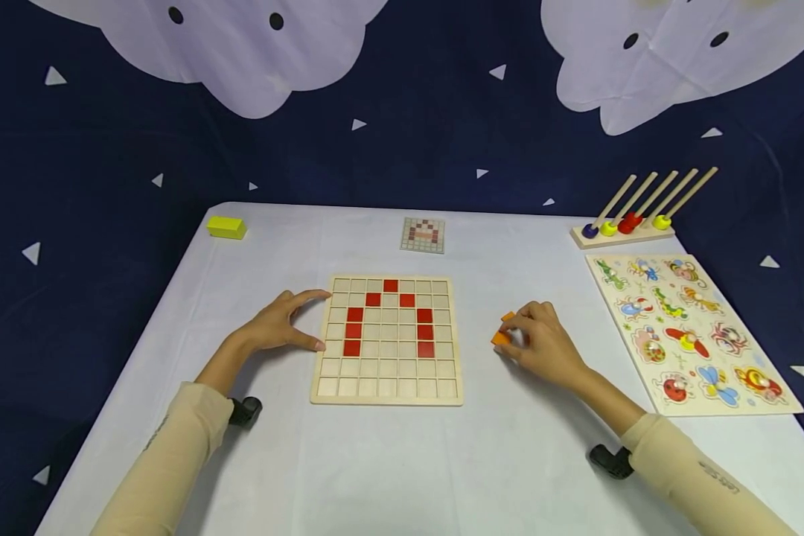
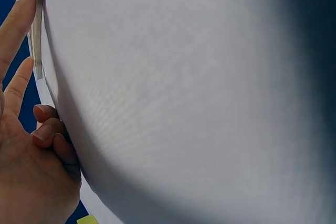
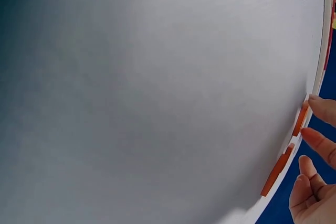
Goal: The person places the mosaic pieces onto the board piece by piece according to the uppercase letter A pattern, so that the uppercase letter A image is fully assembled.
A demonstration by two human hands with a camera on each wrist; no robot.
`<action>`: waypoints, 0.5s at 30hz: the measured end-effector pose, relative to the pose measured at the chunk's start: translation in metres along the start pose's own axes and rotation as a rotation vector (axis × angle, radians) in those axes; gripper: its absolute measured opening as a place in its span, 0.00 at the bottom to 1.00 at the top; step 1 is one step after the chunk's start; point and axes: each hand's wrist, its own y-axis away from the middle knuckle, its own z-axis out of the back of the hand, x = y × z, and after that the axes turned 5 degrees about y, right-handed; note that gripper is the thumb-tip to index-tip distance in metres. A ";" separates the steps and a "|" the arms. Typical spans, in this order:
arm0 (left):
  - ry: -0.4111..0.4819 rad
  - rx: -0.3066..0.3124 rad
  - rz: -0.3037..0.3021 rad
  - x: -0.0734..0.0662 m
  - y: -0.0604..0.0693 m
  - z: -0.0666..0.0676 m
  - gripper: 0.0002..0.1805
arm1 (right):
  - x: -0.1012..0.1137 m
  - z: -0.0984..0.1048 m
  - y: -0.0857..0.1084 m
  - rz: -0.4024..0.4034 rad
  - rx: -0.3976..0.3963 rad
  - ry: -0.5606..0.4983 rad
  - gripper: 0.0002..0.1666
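Observation:
My left hand (image 1: 275, 321) rests at the left edge of a square wooden grid board (image 1: 388, 383), thumb and index finger stretched out to touch its frame. In the left wrist view its other fingers (image 2: 50, 132) are curled. Several red tiles (image 1: 353, 330) sit in the board's cells as an arch shape. To the right of the board, my right hand (image 1: 543, 346) pinches an orange tile (image 1: 500, 339) between thumb and index finger, low over the table. Another orange tile (image 1: 508, 316) lies just beyond it, partly hidden by the fingers.
A small pattern card (image 1: 423, 235) lies behind the board. A yellow block (image 1: 226, 228) stands at the back left. At the back right is a peg stand (image 1: 626, 237) with coloured beads, and an insect puzzle board (image 1: 697, 335) lies in front of it on the white table (image 1: 375, 469).

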 end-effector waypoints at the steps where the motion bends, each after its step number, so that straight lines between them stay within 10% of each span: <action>1: -0.001 0.001 -0.002 0.000 0.000 0.000 0.55 | 0.000 0.000 0.000 -0.004 0.004 0.005 0.12; 15: 0.013 -0.001 -0.004 0.000 0.001 -0.001 0.54 | 0.001 -0.003 -0.003 -0.008 0.052 -0.021 0.09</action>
